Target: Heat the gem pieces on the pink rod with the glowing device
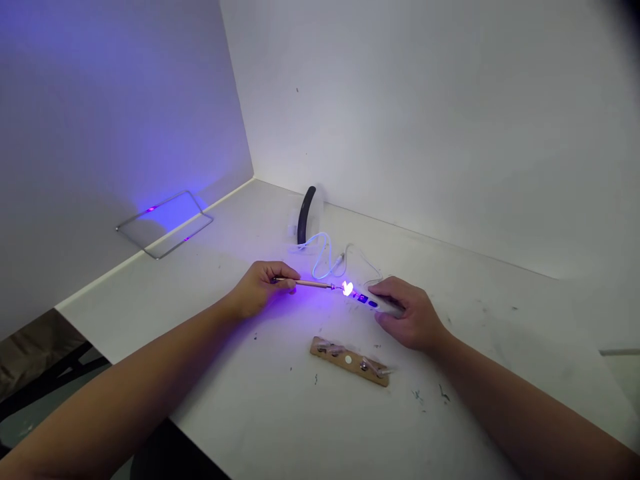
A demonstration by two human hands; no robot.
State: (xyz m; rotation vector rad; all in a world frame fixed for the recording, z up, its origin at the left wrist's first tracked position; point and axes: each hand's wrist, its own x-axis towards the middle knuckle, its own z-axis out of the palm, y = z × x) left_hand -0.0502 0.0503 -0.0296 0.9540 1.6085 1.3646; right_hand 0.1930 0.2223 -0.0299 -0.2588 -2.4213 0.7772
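Seen from the head camera, the person reaches both bare arms over a white table, and the two hands nearly meet around a bright glow. The left hand has its thumb and fingers pinched together on the rear of a thin stick, which lies almost level and points toward the right. The right hand curls its fingers around a white lamp, with the head aimed back at the stick's tip. Between the two sits a small piece, lit so brightly that I cannot tell its shape, nor whether the lamp touches it. Violet light spills over the table below the stick and up the left wall.

Nearer the person, a brown strip lies at a slant, small clear bits resting on it. Beyond the hands, a pale cable loops loosely near a black curved band. Over on the left, a wire frame stands out by the foot of the wall.
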